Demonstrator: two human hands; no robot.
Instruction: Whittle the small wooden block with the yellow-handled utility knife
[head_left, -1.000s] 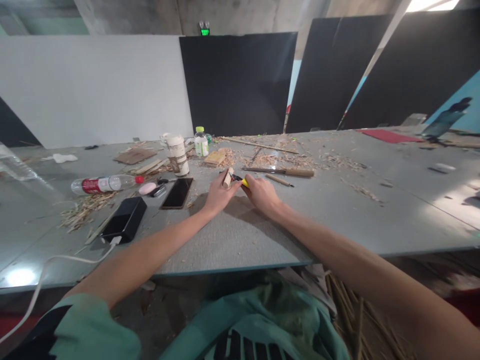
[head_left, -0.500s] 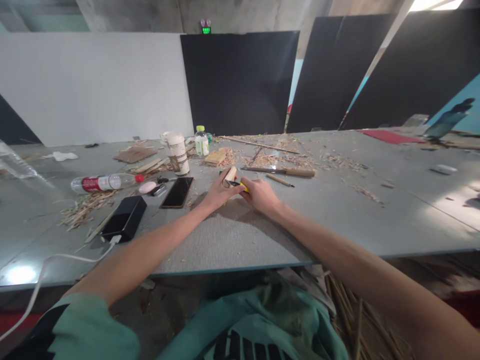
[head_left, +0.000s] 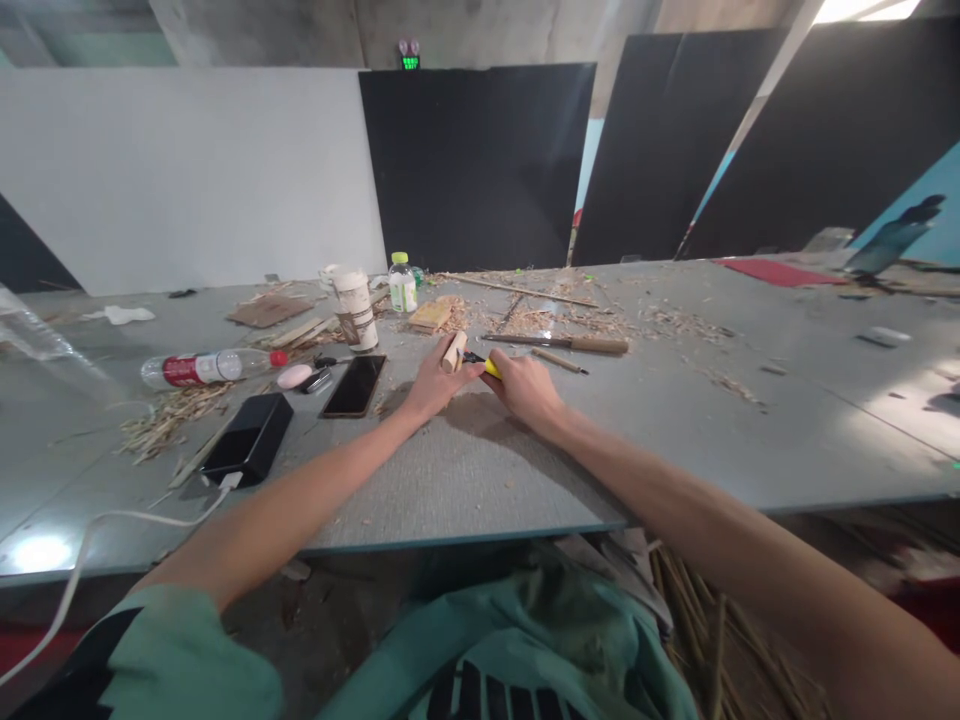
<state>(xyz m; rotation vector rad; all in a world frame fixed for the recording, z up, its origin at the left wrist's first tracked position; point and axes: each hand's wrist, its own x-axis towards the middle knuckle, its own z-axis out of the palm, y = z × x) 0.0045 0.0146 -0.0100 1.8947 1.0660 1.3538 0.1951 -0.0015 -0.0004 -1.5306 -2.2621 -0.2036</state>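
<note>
My left hand [head_left: 435, 382] is closed around a short pale wooden piece [head_left: 453, 352], holding it tilted on the grey table [head_left: 465, 470]. My right hand [head_left: 526, 388] is closed on a yellow and black utility knife [head_left: 486, 365], whose tip reaches the wooden piece. Both hands rest on the tabletop, close together, with wood shavings around them.
Left of my hands lie a black phone [head_left: 355, 385], a power bank [head_left: 247, 437] with a white cable, a plastic bottle [head_left: 210, 367] on its side and a paper cup [head_left: 355, 309]. Behind lie a wooden-handled tool [head_left: 570, 343], a small bottle [head_left: 402, 282] and shavings [head_left: 570, 318].
The wooden piece has turned a little in my left hand and the knife has shifted slightly against it. Both hands stay in the same place.
</note>
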